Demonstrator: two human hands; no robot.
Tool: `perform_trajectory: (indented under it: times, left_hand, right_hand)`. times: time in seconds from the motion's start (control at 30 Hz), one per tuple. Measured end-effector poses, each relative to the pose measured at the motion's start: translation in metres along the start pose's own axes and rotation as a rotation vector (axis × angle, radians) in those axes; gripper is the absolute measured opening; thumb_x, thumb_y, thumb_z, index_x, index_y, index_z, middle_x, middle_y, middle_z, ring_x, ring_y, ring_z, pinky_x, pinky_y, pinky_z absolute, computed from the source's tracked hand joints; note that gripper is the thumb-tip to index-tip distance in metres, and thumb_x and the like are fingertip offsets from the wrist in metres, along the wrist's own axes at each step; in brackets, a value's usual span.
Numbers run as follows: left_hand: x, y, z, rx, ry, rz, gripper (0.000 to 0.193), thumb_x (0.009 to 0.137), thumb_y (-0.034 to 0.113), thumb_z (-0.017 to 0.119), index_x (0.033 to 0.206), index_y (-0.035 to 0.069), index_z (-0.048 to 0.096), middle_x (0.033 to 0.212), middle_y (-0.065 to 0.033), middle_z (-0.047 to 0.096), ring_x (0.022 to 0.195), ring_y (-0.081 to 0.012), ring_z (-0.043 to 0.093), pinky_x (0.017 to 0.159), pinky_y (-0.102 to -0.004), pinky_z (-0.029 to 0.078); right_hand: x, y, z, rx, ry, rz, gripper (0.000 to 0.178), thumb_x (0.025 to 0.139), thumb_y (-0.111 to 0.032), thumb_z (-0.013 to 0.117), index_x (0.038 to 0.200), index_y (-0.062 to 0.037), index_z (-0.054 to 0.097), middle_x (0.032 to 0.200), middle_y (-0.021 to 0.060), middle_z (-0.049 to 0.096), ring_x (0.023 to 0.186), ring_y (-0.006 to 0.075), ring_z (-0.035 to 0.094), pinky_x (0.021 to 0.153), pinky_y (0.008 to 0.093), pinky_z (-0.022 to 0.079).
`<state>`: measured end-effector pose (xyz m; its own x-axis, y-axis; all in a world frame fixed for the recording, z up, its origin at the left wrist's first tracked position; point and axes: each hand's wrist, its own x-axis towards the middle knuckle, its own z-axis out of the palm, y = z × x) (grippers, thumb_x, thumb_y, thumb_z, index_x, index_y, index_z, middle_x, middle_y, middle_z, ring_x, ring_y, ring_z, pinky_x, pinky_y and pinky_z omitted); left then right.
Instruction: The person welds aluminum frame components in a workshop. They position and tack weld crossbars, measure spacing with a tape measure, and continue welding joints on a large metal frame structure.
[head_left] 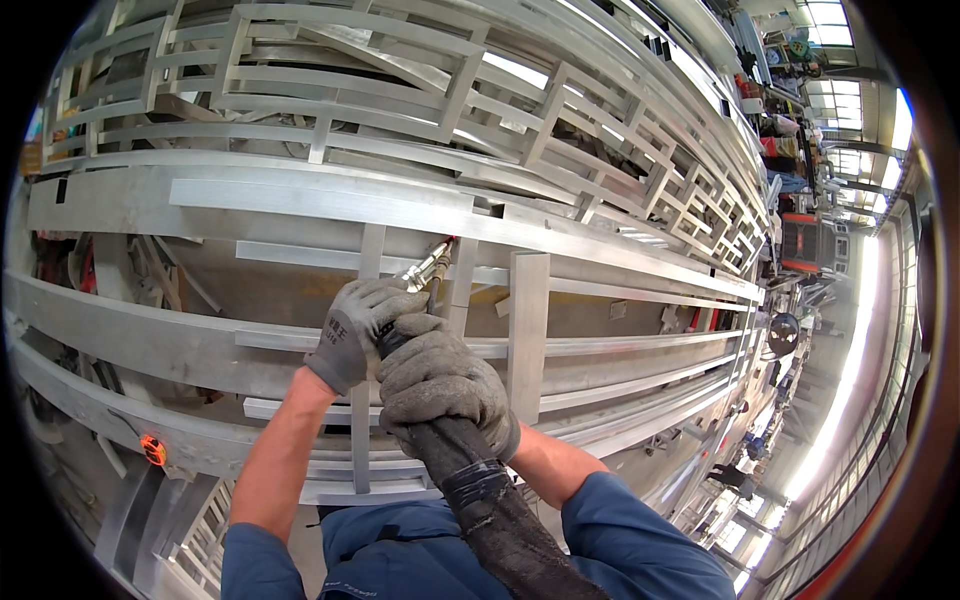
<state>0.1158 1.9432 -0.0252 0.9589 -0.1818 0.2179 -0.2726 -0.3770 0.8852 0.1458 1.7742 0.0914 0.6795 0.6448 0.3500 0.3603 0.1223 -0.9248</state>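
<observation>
Both my hands, in grey work gloves, are closed around a welding torch (430,268) with a shiny metal nozzle. My left hand (358,328) grips it towards the nozzle. My right hand (445,380) wraps the body just behind, partly overlapping the left. A thick black sleeved cable (510,530) runs from the torch back between my arms. At the nozzle's tip a small red glow shows beside a short upright bar (461,285), close under a long silvery metal rail (330,203). Whether the tip touches the metal, I cannot tell. The torch's handle is hidden by the gloves.
Welded lattice panels (350,75) lie beyond the rail. A wider upright bar (528,330) stands right of my hands, with parallel rails running rightwards. An orange tape measure (153,450) rests at the lower left. Far right are a red and grey machine (800,240) and workshop clutter.
</observation>
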Motion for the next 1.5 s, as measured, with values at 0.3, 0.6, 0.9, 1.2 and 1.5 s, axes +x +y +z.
perform_trajectory:
  times: [0.3, 0.6, 0.9, 1.2, 1.5]
  left_hand:
    - [-0.006, -0.006, 0.007, -0.023, 0.004, 0.013, 0.031, 0.082, 0.021, 0.078, 0.111, 0.010, 0.076, 0.109, -0.0118, 0.076, 0.107, -0.0362, 0.072, 0.096, -0.0488, 0.056]
    - [-0.007, -0.006, 0.006, -0.070, 0.017, 0.013, 0.036, 0.078, 0.022, 0.080, 0.111, 0.009, 0.076, 0.106, -0.0119, 0.076, 0.104, -0.0366, 0.072, 0.095, -0.0476, 0.057]
    - [-0.008, 0.001, 0.009, -0.061, 0.073, 0.014, 0.032, 0.079, 0.022, 0.079, 0.110, 0.011, 0.077, 0.106, -0.0112, 0.076, 0.104, -0.0355, 0.073, 0.095, -0.0469, 0.057]
    - [-0.009, 0.003, 0.008, -0.033, 0.085, 0.049, 0.029, 0.081, 0.022, 0.078, 0.108, 0.010, 0.077, 0.106, -0.0110, 0.077, 0.103, -0.0353, 0.073, 0.094, -0.0463, 0.058]
    - [-0.013, 0.002, 0.009, -0.029, 0.080, 0.052, 0.030, 0.083, 0.023, 0.077, 0.109, 0.009, 0.077, 0.106, -0.0119, 0.076, 0.104, -0.0356, 0.073, 0.094, -0.0467, 0.057]
  right_hand:
    - [0.000, 0.005, 0.003, -0.033, -0.016, -0.030, 0.032, 0.080, -0.019, 0.084, 0.109, -0.0120, 0.073, 0.105, 0.0059, 0.072, 0.104, 0.0293, 0.069, 0.103, 0.0461, 0.045]
    - [0.001, 0.002, 0.004, -0.024, -0.025, -0.009, 0.033, 0.079, -0.019, 0.085, 0.109, -0.0126, 0.073, 0.106, 0.0054, 0.072, 0.104, 0.0300, 0.069, 0.103, 0.0484, 0.045]
    - [-0.003, -0.003, 0.005, -0.039, -0.043, -0.005, 0.032, 0.080, -0.020, 0.084, 0.109, -0.0130, 0.073, 0.106, 0.0057, 0.072, 0.106, 0.0305, 0.069, 0.101, 0.0478, 0.045]
    - [0.000, -0.008, 0.005, -0.038, -0.061, -0.005, 0.029, 0.081, -0.019, 0.083, 0.107, -0.0120, 0.073, 0.106, 0.0059, 0.072, 0.104, 0.0306, 0.068, 0.099, 0.0453, 0.045]
    - [-0.001, -0.013, 0.009, -0.040, -0.057, 0.015, 0.029, 0.079, -0.017, 0.083, 0.106, -0.0130, 0.074, 0.107, 0.0060, 0.072, 0.105, 0.0303, 0.068, 0.099, 0.0456, 0.046]
